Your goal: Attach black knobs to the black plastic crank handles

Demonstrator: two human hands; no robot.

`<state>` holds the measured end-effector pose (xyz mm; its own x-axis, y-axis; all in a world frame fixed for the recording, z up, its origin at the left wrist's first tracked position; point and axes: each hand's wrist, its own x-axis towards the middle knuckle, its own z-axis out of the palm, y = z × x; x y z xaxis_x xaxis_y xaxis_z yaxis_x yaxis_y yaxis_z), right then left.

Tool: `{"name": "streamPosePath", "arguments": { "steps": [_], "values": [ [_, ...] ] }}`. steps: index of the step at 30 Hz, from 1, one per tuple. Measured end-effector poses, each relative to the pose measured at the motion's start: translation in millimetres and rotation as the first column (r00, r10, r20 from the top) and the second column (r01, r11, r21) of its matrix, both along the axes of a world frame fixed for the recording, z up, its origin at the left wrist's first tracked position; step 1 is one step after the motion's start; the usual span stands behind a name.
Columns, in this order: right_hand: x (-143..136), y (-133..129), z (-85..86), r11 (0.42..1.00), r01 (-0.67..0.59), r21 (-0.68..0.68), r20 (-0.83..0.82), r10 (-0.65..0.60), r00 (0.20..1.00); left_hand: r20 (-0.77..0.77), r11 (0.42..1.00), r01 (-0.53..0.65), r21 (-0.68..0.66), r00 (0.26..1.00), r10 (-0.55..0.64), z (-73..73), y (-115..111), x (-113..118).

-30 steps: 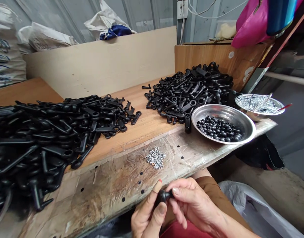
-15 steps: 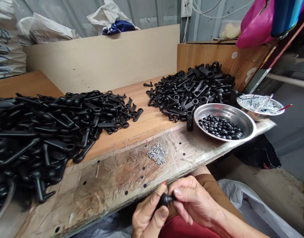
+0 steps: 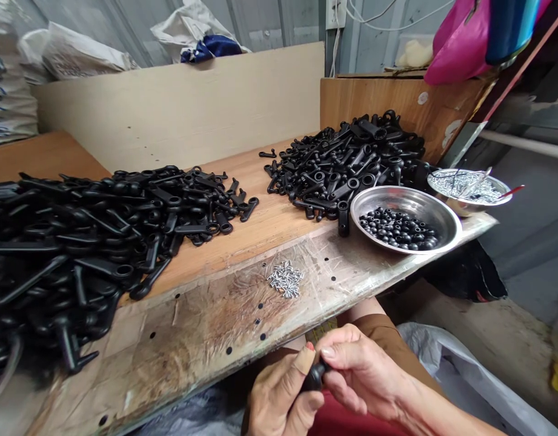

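Note:
A black plastic part (image 3: 313,378) is held between both hands over the person's lap, below the bench's front edge. My left hand (image 3: 283,390) wraps round its thick rounded end; one finger wears a tan covering with a red tip. The fingers of my right hand (image 3: 358,369) pinch its narrower end. Behind the hands, a small pile of silver pins (image 3: 286,279) lies on the worn, film-covered front strip of the bench (image 3: 201,330). To the right, a steel bowl (image 3: 452,233) holds black balls with holes (image 3: 399,229).
Heaps of black crank handles lie at the left (image 3: 92,242) and back right (image 3: 346,160). A second bowl (image 3: 469,186) with silver pins stands at the far right. A beige board (image 3: 183,109) closes off the back. A white bag (image 3: 460,375) lies beside the lap.
Both hands have shifted slightly to the right with the black part, and less of its narrow end shows between them. The whole view has moved a little.

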<state>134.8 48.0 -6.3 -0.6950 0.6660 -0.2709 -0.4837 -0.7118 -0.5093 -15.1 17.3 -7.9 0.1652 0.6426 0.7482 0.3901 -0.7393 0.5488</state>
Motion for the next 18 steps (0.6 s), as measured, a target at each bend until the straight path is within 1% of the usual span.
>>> {"name": "streamPosePath", "arguments": {
  "steps": [1, 2, 4, 6, 8, 9, 11, 13, 15, 16, 18],
  "values": [
    [0.3, -0.4, 1.5, 1.0, 0.001, -0.002, 0.021, -0.001, 1.0, -0.075, 0.999, 0.023, 0.034, 0.997, -0.021, 0.9, 1.7, -3.6],
    [0.5, -0.4, 3.1, 1.0, 0.008, -0.001, 0.047, -0.007, 0.999, -0.132, 0.999, 0.02, 0.041, 0.991, -0.014, 2.1, 3.1, -6.4],
    [0.5, 1.1, 5.8, 0.999, 0.032, 0.011, 0.105, -0.033, 0.994, -0.206, 1.0, -0.007, 0.021, 0.978, 0.011, 5.0, 5.8, -9.0],
    [0.7, 5.2, 7.9, 0.998, 0.053, 0.038, 0.16, -0.058, 0.985, -0.257, 1.0, -0.01, 0.001, 0.966, 0.01, 7.6, 8.6, -8.3],
    [1.6, 11.4, 10.7, 0.996, 0.041, 0.085, 0.198, -0.057, 0.979, -0.271, 1.0, -0.022, 0.019, 0.962, 0.027, 9.5, 11.3, -5.9],
    [2.5, 14.8, 13.1, 0.992, 0.028, 0.12, 0.212, -0.054, 0.976, -0.274, 0.997, -0.061, 0.039, 0.959, 0.069, 10.3, 12.5, -4.5],
    [4.8, 20.8, 20.2, 0.976, -0.005, 0.22, 0.241, -0.05, 0.969, -0.272, 0.977, -0.2, 0.071, 0.939, 0.212, 11.9, 14.2, -1.9],
    [7.3, 24.0, 29.6, 0.939, -0.047, 0.341, 0.264, -0.047, 0.963, -0.247, 0.939, -0.325, 0.112, 0.906, 0.343, 13.6, 15.3, 0.0],
    [9.5, 24.0, 38.2, 0.888, -0.089, 0.452, 0.316, -0.066, 0.947, -0.215, 0.917, -0.362, 0.164, 0.895, 0.392, 14.1, 16.0, 1.3],
    [10.3, 23.1, 41.2, 0.843, -0.127, 0.523, 0.389, -0.103, 0.916, -0.204, 0.91, -0.362, 0.202, 0.893, 0.401, 13.3, 16.0, 1.9],
    [11.2, 20.8, 42.7, 0.718, -0.231, 0.656, 0.551, -0.247, 0.797, -0.201, 0.895, -0.367, 0.253, 0.885, 0.419, 8.4, 15.5, 3.2]
  ]
}}
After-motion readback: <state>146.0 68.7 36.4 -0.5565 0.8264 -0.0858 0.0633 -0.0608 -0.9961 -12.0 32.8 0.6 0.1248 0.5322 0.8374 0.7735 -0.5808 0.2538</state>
